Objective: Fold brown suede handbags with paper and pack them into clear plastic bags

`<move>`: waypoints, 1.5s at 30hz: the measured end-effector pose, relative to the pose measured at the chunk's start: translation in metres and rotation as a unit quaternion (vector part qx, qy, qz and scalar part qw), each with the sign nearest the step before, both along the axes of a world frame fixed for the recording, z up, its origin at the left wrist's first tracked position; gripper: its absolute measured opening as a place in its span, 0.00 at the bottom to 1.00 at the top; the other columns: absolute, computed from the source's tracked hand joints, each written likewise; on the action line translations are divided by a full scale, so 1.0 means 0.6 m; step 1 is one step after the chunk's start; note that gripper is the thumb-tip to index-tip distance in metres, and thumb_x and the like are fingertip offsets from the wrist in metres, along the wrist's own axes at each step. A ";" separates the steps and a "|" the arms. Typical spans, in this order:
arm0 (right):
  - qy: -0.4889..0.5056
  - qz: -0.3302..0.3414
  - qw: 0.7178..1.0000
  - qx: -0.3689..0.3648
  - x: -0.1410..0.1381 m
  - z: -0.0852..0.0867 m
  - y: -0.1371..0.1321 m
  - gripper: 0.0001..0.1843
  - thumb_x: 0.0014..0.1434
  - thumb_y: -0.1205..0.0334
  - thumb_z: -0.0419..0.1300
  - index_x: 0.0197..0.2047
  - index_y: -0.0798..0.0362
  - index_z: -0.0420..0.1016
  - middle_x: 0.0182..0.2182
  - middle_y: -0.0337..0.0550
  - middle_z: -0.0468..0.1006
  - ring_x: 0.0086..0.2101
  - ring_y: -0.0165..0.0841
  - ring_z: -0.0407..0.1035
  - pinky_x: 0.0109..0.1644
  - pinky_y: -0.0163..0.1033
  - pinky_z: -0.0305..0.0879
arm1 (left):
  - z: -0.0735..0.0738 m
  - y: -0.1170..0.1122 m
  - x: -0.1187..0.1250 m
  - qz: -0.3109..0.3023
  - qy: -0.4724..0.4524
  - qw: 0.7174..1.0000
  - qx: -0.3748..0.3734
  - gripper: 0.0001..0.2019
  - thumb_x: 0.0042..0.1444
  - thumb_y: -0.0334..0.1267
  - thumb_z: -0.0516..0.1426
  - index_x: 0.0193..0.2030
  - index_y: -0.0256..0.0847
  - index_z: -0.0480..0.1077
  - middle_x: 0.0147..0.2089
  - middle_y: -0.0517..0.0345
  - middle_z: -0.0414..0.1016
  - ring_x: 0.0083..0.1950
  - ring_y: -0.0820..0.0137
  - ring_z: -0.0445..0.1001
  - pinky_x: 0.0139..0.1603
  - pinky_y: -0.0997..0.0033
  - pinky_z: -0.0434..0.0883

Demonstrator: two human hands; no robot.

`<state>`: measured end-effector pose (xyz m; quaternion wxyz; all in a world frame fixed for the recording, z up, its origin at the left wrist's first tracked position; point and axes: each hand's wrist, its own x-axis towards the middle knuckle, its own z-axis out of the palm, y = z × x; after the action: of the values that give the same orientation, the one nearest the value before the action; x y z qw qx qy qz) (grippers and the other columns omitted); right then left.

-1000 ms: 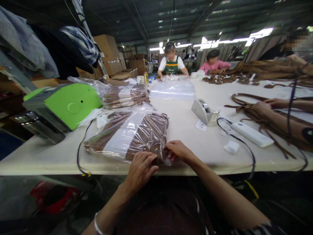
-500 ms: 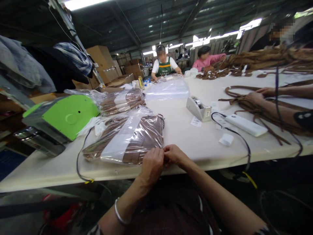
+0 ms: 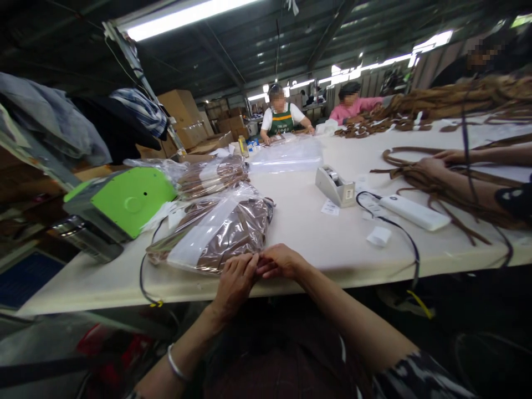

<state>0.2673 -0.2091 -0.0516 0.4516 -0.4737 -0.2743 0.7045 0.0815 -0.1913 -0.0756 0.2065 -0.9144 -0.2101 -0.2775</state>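
Observation:
A clear plastic bag (image 3: 233, 233) with folded brown cloth and a white paper band inside lies near the table's front edge. My left hand (image 3: 238, 277) has its fingers bent over the bag's near edge, gripping the film; the thumb is hidden. Right beside it, my right hand (image 3: 281, 260) is closed at the bag's near right corner, fingertips pinched together and touching the left hand. What exactly lies between those fingertips is too small to make out, but the film runs to them. Behind this bag sits a second bagged brown bundle (image 3: 211, 176).
A green-sided machine (image 3: 133, 197) and a metal flask (image 3: 89, 238) stand at left. Right of the bag are a tape dispenser (image 3: 334, 185), a power strip (image 3: 415, 211) and cables. A co-worker's hands (image 3: 436, 166) handle brown straps. Clear bags (image 3: 286, 158) lie farther back.
Both my hands have moved left along the bag's near edge, and its right corner has drawn inward. The view has shifted slightly.

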 end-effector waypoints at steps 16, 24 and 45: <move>0.229 0.002 0.970 0.085 -0.067 0.026 -0.003 0.19 0.57 0.52 0.70 0.40 0.60 0.75 0.32 0.51 0.82 0.32 0.35 0.78 0.40 0.39 0.77 | 0.134 0.027 -0.061 0.041 -0.160 0.970 -0.178 0.22 0.59 0.38 0.60 0.61 0.42 0.66 0.56 0.49 0.76 0.56 0.60 0.75 0.57 0.59 0.74; 0.238 -0.003 0.967 0.093 -0.070 0.015 -0.007 0.25 0.44 0.58 0.77 0.42 0.60 0.76 0.38 0.50 0.82 0.34 0.36 0.78 0.41 0.41 0.77 | 0.159 0.015 -0.077 0.039 -0.110 0.963 -0.244 0.22 0.63 0.37 0.55 0.64 0.43 0.65 0.58 0.52 0.76 0.57 0.63 0.76 0.57 0.63 0.75; 0.155 -0.061 0.985 0.046 -0.077 0.016 -0.032 0.19 0.41 0.65 0.74 0.34 0.59 0.72 0.27 0.47 0.81 0.26 0.33 0.76 0.34 0.38 0.76 | 0.080 -0.027 -0.054 0.016 -0.089 0.992 -0.082 0.21 0.66 0.26 0.49 0.65 0.39 0.61 0.59 0.48 0.75 0.58 0.66 0.74 0.57 0.66 0.73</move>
<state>0.2209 -0.2281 -0.0420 0.5521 -0.3539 -0.2036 0.7269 0.0490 -0.2075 -0.0277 0.1157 -0.8963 -0.2647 -0.3366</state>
